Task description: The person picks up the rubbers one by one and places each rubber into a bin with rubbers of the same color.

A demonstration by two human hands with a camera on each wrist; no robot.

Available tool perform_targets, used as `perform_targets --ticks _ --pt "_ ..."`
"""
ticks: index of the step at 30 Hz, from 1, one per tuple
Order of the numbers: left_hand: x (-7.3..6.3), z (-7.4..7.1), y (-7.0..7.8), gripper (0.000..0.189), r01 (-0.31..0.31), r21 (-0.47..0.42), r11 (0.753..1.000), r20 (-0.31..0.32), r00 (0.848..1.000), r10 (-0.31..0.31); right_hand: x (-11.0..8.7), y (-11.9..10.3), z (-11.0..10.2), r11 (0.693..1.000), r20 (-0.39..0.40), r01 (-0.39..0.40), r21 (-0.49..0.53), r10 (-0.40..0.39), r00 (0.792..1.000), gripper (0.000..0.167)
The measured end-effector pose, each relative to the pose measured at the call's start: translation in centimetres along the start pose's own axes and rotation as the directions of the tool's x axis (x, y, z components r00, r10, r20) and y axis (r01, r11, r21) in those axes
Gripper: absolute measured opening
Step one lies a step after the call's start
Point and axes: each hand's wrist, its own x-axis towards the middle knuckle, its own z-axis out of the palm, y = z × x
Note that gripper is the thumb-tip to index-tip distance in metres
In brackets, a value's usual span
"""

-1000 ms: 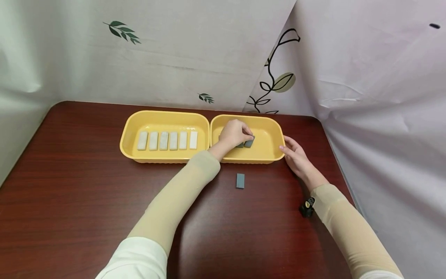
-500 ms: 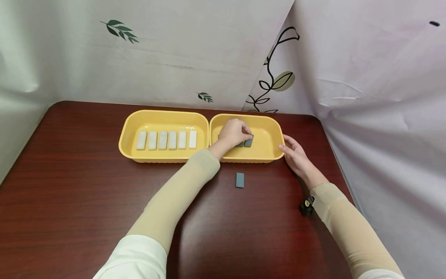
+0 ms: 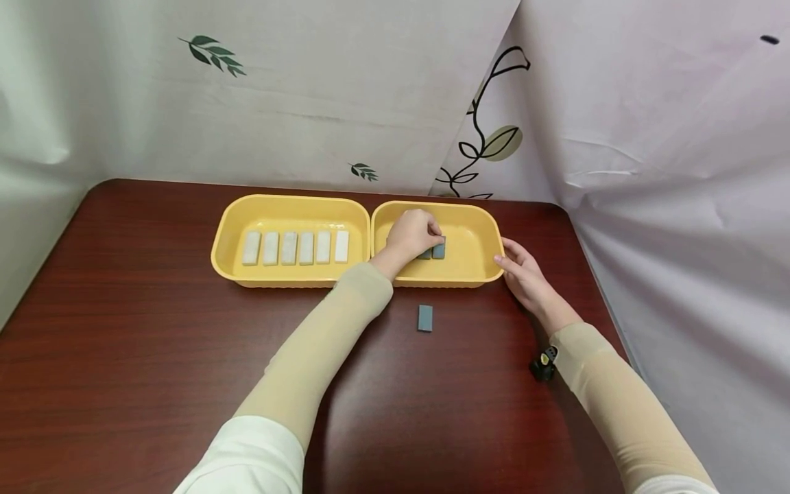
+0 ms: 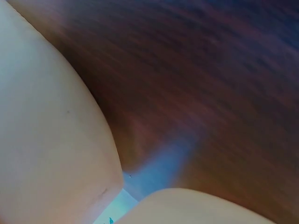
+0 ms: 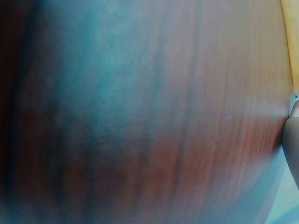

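My left hand (image 3: 412, 233) reaches into the right yellow tray (image 3: 472, 264). Its thumb and fingers pinch the top end of a small grey-blue block (image 3: 439, 251) that stands on the tray floor. Beside it, another grey block (image 3: 425, 254) is partly covered by the hand; any further left lie mostly hidden. At the tray's right end my right hand (image 3: 523, 276) grips the rim, its thumb tip at the edge and the fingers along the outer wall. A single grey-blue block (image 3: 425, 318) lies on the table in front of this tray.
The left yellow tray (image 3: 290, 276) touches the right one and holds a row of several whitish blocks (image 3: 289, 248). A small black object (image 3: 543, 365) sits by the right wrist. Curtains hang behind the dark red table (image 3: 154, 370) and at its right.
The pinched grey block has turned a little and shifted slightly left, now standing straighter beside its neighbour. My right hand has stayed at the tray's end.
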Motion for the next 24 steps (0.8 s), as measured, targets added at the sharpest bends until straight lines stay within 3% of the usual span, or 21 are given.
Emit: perform_targets --ticks 11,24 --pt "0.13 0.29 -0.31 0.01 -0.02 0.027 0.999 0.063 0.998 0.018 -0.04 0.06 -0.02 1.0 -0.001 -0.005 0.001 0.005 1.0 0.036" --pt "0.24 -0.09 -0.9 0.044 -0.078 0.021 0.997 0.212 0.975 0.072 0.1 0.15 -0.04 1.0 -0.002 0.005 0.02 -0.005 1.0 0.038"
